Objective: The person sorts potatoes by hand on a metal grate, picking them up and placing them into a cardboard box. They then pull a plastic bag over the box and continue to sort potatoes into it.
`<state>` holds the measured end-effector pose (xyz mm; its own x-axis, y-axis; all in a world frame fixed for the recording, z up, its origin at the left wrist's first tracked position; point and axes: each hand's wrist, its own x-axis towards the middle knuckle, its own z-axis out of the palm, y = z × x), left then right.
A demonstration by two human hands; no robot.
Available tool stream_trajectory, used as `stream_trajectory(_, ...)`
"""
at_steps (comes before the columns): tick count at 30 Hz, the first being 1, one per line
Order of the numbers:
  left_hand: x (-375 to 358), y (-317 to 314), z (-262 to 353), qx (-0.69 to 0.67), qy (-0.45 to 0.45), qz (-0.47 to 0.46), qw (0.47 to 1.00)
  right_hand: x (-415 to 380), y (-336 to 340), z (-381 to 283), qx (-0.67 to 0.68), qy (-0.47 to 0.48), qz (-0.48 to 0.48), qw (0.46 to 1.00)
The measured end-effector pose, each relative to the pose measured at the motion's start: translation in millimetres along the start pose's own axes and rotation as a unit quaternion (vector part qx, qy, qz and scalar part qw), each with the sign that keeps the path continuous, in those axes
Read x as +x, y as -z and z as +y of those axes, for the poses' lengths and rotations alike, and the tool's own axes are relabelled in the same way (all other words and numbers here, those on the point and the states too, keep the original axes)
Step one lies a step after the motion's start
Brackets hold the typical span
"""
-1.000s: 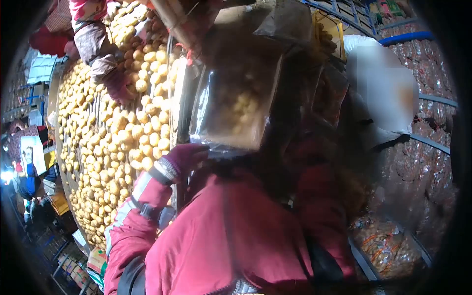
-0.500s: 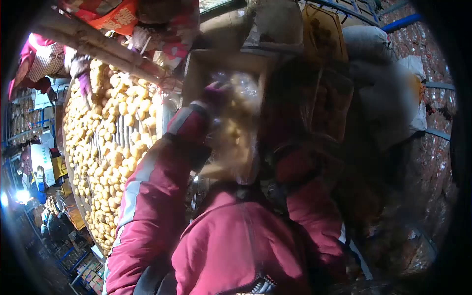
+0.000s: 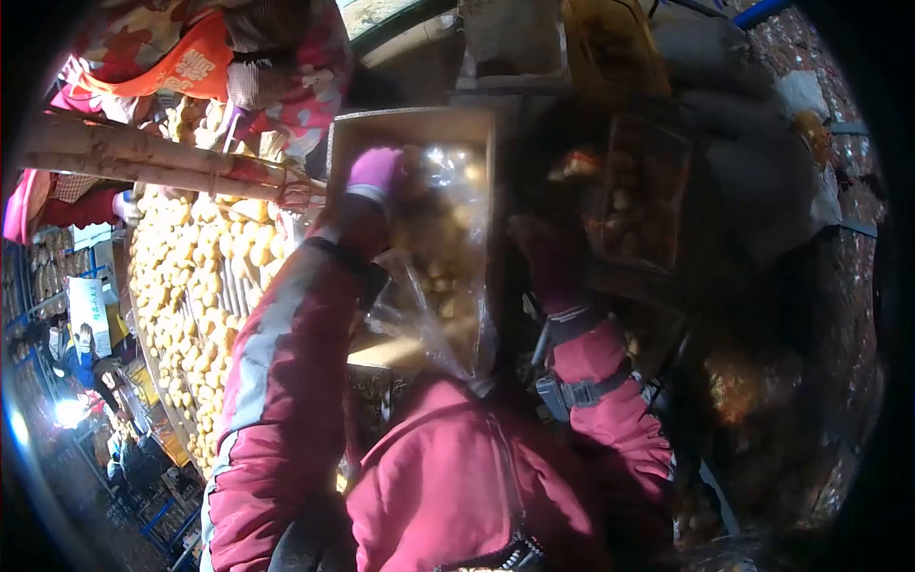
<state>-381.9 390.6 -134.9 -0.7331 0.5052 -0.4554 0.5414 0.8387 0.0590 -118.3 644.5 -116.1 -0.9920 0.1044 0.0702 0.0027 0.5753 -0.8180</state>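
Shifted: my L hand (image 3: 376,173), from near-L corner of box (image 3: 438,124) to far-L; can't tell if I'm gripping. R hand (image 3: 550,259) by R edge, grip unclear. Potatoes (image 3: 440,279) inside; I'd keep liner (image 3: 410,298) flat vs. walls.

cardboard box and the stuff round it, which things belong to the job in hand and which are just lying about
Likely in the job:
box
clear plastic
potatoes in it
left hand, inside the box
right hand, outside it

Seemingly just about:
pole
yellow crate
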Motion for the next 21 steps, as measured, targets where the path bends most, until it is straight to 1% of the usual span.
stream_trajectory(1, -2, 2, -9, 0.036, -0.028, 0.042, 0.998, -2, 0, 0, 0.035, -0.01, 0.027, 0.999)
stream_trajectory(2, -5, 1, -15, -0.026, 0.001, 0.076, 0.997, -3, -1, 0, 0.071, -0.019, 0.054, 0.996)
stream_trajectory(3, -11, 9, -16, -0.09, 0.025, 0.114, 0.989, 10, 18, -30, 0.053, -0.009, 0.066, 0.996)
stream_trajectory(4, -32, 36, -5, -0.131, -0.001, 0.136, 0.982, 27, 38, -62, 0.035, 0.003, 0.08, 0.996)
stream_trajectory(5, -58, 66, 8, -0.173, -0.026, 0.157, 0.972, 45, 56, -97, 0.065, -0.035, 0.036, 0.997)
stream_trajectory(6, -71, 82, 14, -0.215, -0.052, 0.18, 0.958, 63, 72, -134, 0.094, -0.07, -0.008, 0.993)
stream_trajectory(7, -74, 86, 9, -0.152, -0.072, 0.185, 0.968, 71, 65, -147, 0.115, -0.071, -0.025, 0.991)
stream_trajectory(8, -77, 87, 9, -0.134, -0.051, 0.19, 0.971, 79, 59, -160, 0.135, -0.073, -0.042, 0.987)
stream_trajectory(10, -86, 97, 13, -0.099, -0.004, 0.204, 0.974, 93, 17, -150, 0.16, -0.002, -0.024, 0.987)
stream_trajectory(13, -102, 109, 16, -0.137, -0.036, 0.224, 0.964, 106, -45, -130, 0.017, 0.004, -0.005, 1.0)
stream_trajectory(16, -100, 95, 4, -0.139, -0.03, 0.224, 0.964, 119, -89, -92, -0.089, -0.022, 0.032, 0.995)
stream_trajectory(17, -98, 87, 0, -0.142, -0.053, 0.257, 0.954, 127, -92, -80, -0.113, -0.044, -0.051, 0.991)
stream_trajectory(19, -102, 87, -2, -0.169, -0.058, 0.273, 0.945, 138, -85, -65, -0.158, -0.086, -0.218, 0.959)
stream_trajectory(20, -105, 87, -3, -0.181, -0.058, 0.281, 0.941, 138, -80, -65, -0.2, -0.024, -0.177, 0.963)
stream_trajectory(21, -113, 99, 3, -0.133, -0.026, 0.273, 0.952, 140, -62, -80, -0.24, 0.04, -0.136, 0.96)
